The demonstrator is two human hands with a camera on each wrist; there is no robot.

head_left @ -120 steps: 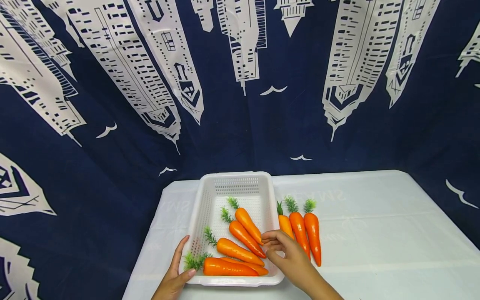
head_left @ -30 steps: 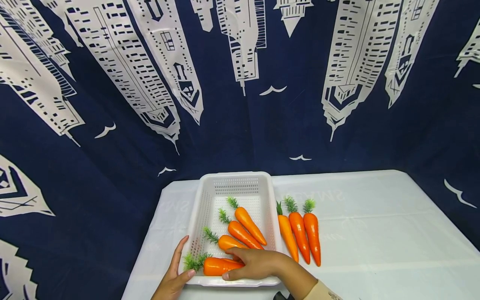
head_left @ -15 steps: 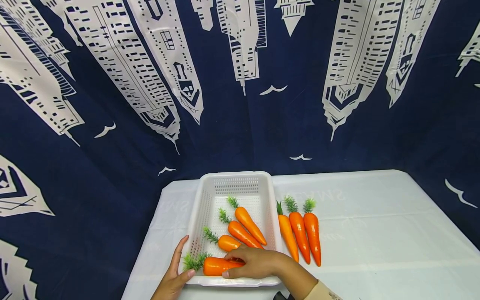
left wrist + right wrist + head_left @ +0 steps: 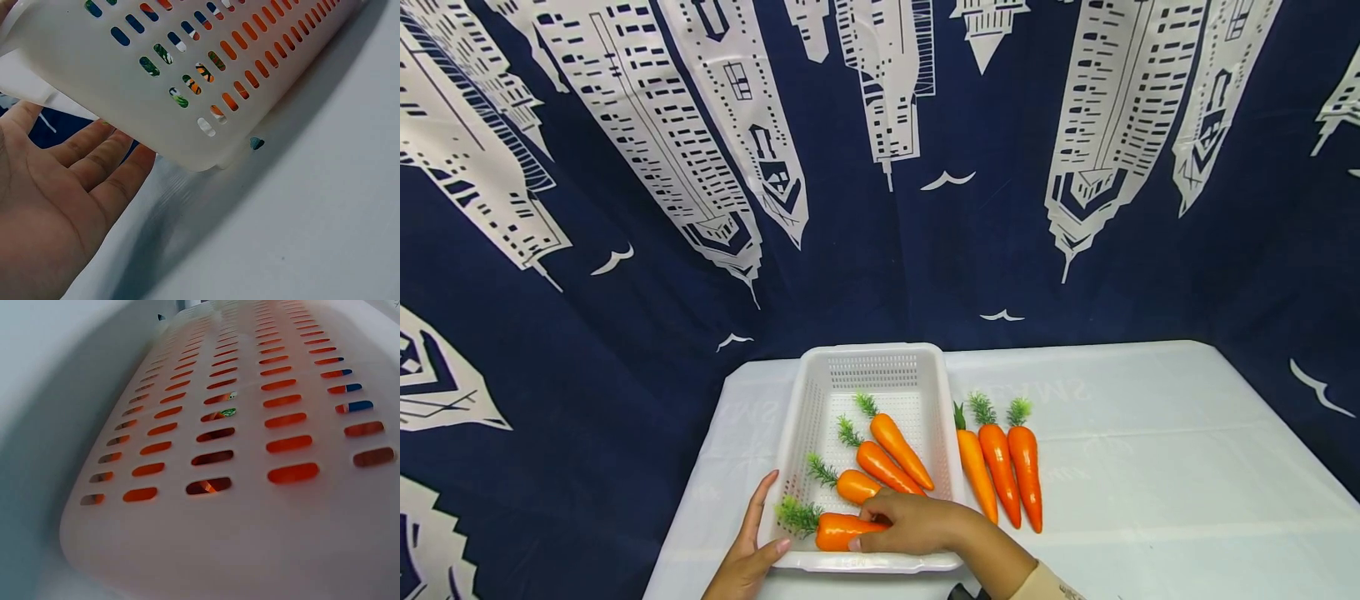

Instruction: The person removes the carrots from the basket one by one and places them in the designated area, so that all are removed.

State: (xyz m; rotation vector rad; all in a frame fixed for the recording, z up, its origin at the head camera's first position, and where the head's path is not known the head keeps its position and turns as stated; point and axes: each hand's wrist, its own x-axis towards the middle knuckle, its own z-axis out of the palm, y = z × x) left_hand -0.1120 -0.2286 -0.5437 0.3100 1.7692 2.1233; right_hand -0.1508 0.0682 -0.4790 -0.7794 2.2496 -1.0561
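A white plastic basket (image 4: 943, 433) with slotted walls holds several orange carrots with green tops. My right hand (image 4: 917, 523) reaches in over its right side and pinches the nearest carrot (image 4: 837, 532) between thumb and fingers, hiding its tip. Beyond it lie a partly covered carrot (image 4: 856, 486), a second carrot (image 4: 887, 468) and a third carrot (image 4: 901, 450). At the near-left corner of the basket, my left hand (image 4: 748, 552) touches the rim, thumb in front and straight fingers along the outside. The right wrist view shows mainly the basket wall (image 4: 219, 550), with orange behind its slots.
Three more carrots (image 4: 997, 467) lie side by side on the white-covered table (image 4: 1150, 467), just right of the basket. A dark blue cloth (image 4: 970, 250) with white building shapes hangs behind the table.
My right hand has gone from the basket's right edge to the nearest carrot. That carrot has shifted slightly right and away from the front wall. My left hand has stayed at the corner.
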